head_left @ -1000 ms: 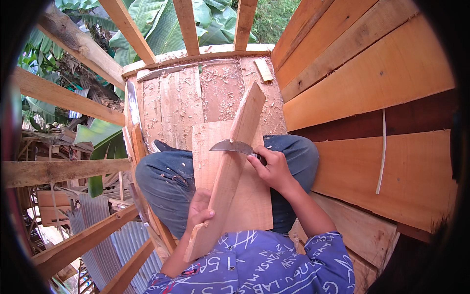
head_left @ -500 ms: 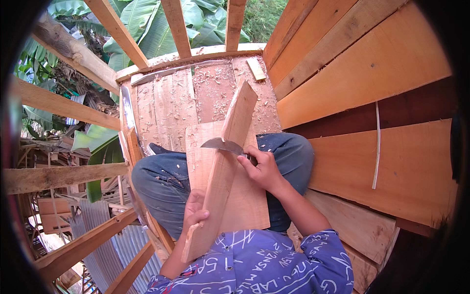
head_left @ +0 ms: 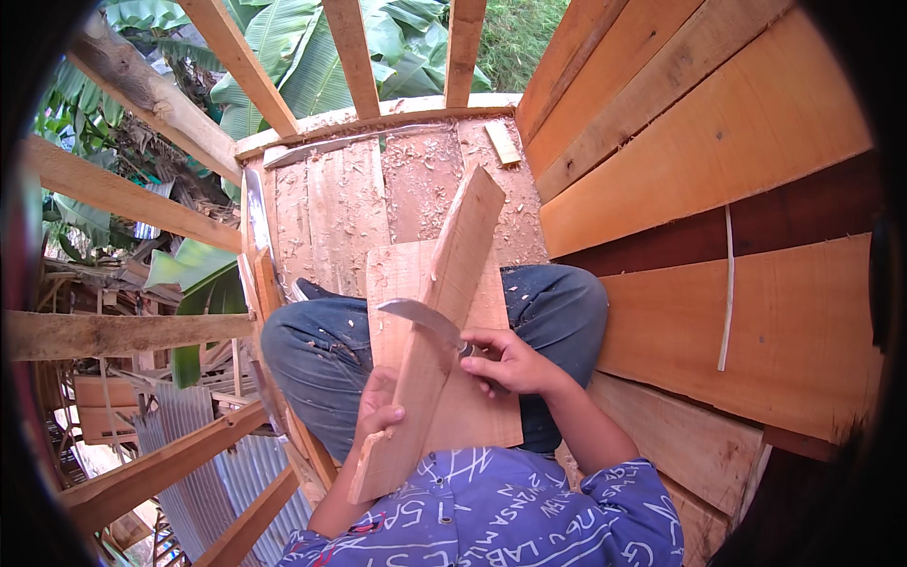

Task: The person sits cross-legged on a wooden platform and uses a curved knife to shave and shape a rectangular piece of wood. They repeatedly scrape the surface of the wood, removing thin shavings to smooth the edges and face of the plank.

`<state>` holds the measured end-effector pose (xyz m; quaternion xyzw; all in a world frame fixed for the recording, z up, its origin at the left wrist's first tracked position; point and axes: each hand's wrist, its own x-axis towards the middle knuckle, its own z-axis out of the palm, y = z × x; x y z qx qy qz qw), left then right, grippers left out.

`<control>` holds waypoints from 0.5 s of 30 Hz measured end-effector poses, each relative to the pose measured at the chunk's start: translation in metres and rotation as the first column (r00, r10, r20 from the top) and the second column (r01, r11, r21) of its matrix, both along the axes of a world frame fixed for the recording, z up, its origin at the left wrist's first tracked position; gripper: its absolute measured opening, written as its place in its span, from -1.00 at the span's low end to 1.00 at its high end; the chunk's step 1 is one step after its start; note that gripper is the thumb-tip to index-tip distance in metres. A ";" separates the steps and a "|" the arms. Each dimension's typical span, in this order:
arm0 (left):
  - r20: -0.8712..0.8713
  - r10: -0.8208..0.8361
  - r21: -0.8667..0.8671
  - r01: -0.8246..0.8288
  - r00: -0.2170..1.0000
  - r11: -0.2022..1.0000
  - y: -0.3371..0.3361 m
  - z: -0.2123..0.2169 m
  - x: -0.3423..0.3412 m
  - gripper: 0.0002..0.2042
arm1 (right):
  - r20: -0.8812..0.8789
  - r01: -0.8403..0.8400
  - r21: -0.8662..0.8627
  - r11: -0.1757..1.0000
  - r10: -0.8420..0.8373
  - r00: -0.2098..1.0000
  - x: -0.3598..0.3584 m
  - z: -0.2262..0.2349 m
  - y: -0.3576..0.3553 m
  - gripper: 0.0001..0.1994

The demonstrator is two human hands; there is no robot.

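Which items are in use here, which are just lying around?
In use: narrow plank gripped by left hand; curved knife in right hand; wide board on the lap.
Lying about: small wood offcut, long blade, wood shavings.

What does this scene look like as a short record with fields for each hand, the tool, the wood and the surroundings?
left hand: left hand gripping the lower part of a narrow wooden plank
right hand: right hand closed on the grip of a curved knife
tool: blade lies across the plank's face, tip toward the person's left
support: wide board resting on the lap, under the plank
floor: plank floor strewn with wood shavings
surroundings: wooden wall boards on the right, open beams with banana leaves beyond
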<state>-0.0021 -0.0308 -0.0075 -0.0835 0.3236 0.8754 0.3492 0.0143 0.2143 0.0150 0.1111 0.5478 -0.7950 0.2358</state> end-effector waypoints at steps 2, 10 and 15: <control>0.009 0.004 0.006 -0.004 1.000 1.000 0.000 0.000 0.000 -0.55 | -0.005 -0.023 0.107 0.994 0.024 1.000 0.005 -0.003 -0.004 -0.64; -0.037 -0.017 -0.049 0.015 0.999 0.999 -0.004 -0.007 -0.004 -0.55 | -0.193 0.218 0.337 0.916 -0.160 0.968 0.004 -0.004 0.005 -0.66; -0.054 -0.049 -0.062 0.046 0.997 0.997 0.000 0.003 -0.001 -0.56 | 0.031 0.567 0.000 0.824 -0.567 0.823 -0.017 -0.008 0.023 -0.52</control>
